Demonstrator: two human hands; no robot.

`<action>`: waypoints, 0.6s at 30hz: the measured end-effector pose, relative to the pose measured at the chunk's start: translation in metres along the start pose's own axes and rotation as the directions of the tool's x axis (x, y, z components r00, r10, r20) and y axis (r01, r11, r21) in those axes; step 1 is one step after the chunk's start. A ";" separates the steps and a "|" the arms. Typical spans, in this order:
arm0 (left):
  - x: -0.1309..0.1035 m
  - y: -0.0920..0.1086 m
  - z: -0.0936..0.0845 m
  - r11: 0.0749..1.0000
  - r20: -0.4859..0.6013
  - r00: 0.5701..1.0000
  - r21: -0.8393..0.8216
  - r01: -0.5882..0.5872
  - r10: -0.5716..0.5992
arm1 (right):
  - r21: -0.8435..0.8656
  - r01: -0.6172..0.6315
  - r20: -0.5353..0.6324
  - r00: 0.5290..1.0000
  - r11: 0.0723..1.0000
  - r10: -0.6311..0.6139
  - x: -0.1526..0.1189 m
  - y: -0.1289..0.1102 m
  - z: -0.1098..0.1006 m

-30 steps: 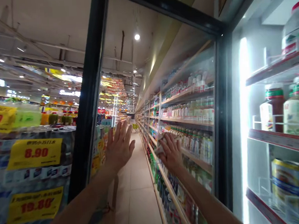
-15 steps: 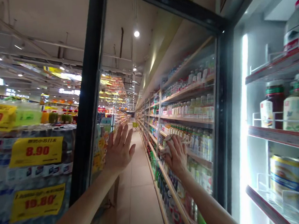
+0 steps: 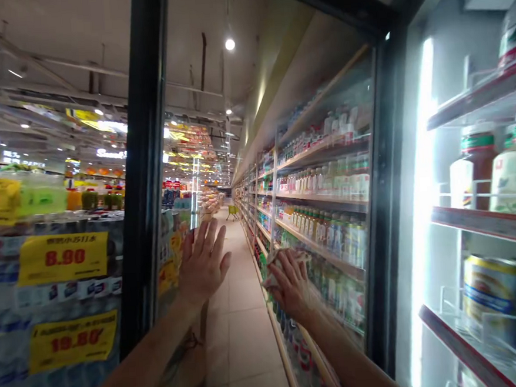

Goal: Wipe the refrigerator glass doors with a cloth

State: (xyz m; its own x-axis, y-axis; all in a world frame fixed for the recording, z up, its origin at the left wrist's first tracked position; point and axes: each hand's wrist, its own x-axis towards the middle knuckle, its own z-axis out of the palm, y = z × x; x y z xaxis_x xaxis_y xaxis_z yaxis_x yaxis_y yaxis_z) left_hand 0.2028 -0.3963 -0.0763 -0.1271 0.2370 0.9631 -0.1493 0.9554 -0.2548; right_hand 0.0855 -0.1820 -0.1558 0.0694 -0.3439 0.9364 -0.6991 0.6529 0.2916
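Just now, right hand (image 3: 292,286), gripping cloth (image 3: 271,281), has slid left and slightly down, lower right of frame centre, apparently against glass door (image 3: 259,158); wiping stroke seems under way. Left hand (image 3: 204,269), left of centre, open, seemingly bracing door.

You have a glass door (image 3: 148,142) standing open in front of you, its clear pane set in a dark frame; the left upright leans slightly, top toward the right, and the top rail slopes down to the right. Against the pane, right of its middle, is a pale cloth (image 3: 270,281) with darker marks, crumpled and bunched beneath the fingers of your right hand (image 3: 294,288). Its loose edges show to the left and right of them; the rest is hidden.
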 end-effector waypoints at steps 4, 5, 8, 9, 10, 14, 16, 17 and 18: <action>0.000 0.001 -0.001 1.000 0.007 1.000 0.011 -0.018 0.018 | -0.021 -0.457 -0.253 0.863 0.889 0.437 -0.012 0.059 -0.012; 0.000 0.002 -0.001 1.000 0.007 1.000 0.017 -0.023 0.023 | 0.006 -0.591 -0.319 0.763 0.807 0.562 -0.015 0.074 -0.015; 0.000 0.002 0.001 0.999 -0.010 1.000 0.025 -0.025 0.025 | 0.062 -0.718 -0.391 0.621 0.693 0.679 -0.019 0.082 -0.016; 0.000 0.002 0.001 0.999 -0.020 0.999 0.022 -0.027 0.027 | 0.048 -0.679 -0.369 0.670 0.733 0.644 -0.019 0.073 -0.013; 0.000 0.001 0.002 1.000 -0.025 0.999 0.018 -0.023 0.023 | 0.024 -0.608 -0.328 0.745 0.793 0.581 -0.019 0.059 -0.010; -0.001 0.000 0.004 1.000 -0.023 1.000 0.006 -0.007 0.007 | -0.030 -0.226 -0.112 0.969 0.974 0.222 -0.020 0.012 0.004; -0.001 0.000 0.004 1.000 -0.018 1.000 0.009 -0.002 0.002 | -0.040 -0.142 -0.066 0.988 0.989 0.140 -0.024 0.019 0.003; -0.001 0.000 0.004 1.000 -0.019 1.000 0.013 -0.006 0.007 | -0.049 -0.169 -0.078 0.983 0.984 0.165 -0.027 0.031 0.000; -0.001 0.000 0.003 1.000 -0.024 1.000 0.019 -0.010 0.010 | -0.058 -0.246 -0.117 0.964 0.967 0.238 -0.029 0.047 -0.005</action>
State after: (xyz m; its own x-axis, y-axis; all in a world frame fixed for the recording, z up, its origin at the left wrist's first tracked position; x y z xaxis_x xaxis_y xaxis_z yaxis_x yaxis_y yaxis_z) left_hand 0.2000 -0.3970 -0.0778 -0.1054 0.2511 0.9622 -0.1664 0.9495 -0.2660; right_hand 0.0542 -0.1384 -0.1686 -0.0166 -0.0971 0.9951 -0.6521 0.7555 0.0629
